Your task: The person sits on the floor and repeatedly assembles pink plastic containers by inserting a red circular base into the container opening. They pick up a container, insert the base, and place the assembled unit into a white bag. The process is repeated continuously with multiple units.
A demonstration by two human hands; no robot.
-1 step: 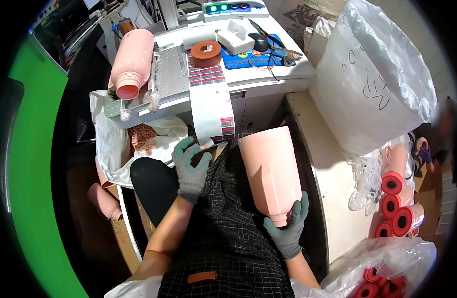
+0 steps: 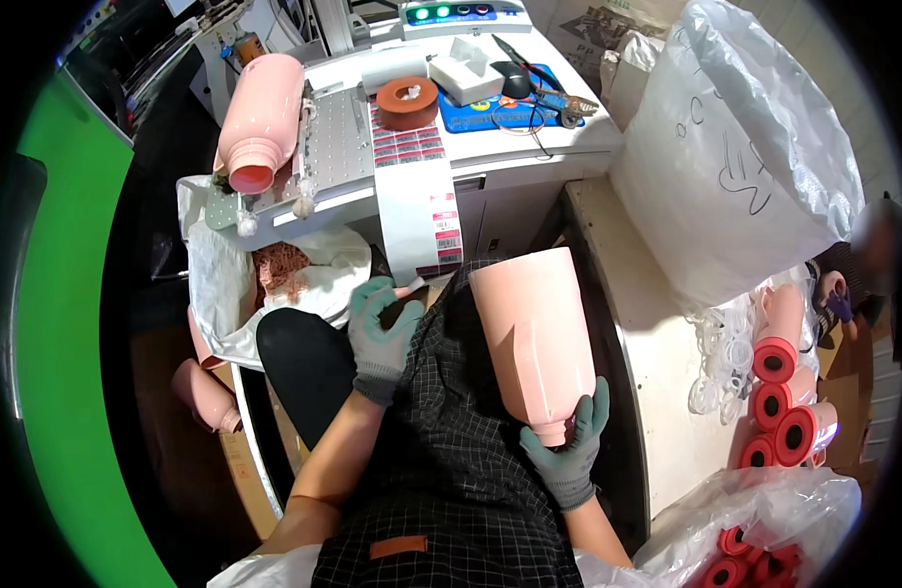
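Observation:
A pale pink plastic bottle (image 2: 529,328) leans over my lap, its wide end away from me and its narrow neck toward me. My right hand (image 2: 568,446), in a grey-green glove, grips it around the neck. To its left, my gloved left hand (image 2: 380,333) hovers above my lap with curled fingers. A small pinkish, white-tipped piece (image 2: 410,287) shows at those fingers; I cannot make out what it is. Just beyond hangs a strip of printed labels (image 2: 418,220), draped over the edge of the white machine (image 2: 578,142).
Another pink bottle (image 2: 260,122) lies on the machine's perforated plate. Nearby are an orange tape roll (image 2: 408,116), a white box (image 2: 465,78) and pliers (image 2: 566,103). A large white sack (image 2: 706,186) stands right; red-ended pink bottles (image 2: 796,436) lie beyond the bench (image 2: 657,392).
My left hand has shifted slightly to the right. The bottle and my right hand stay practically where they were.

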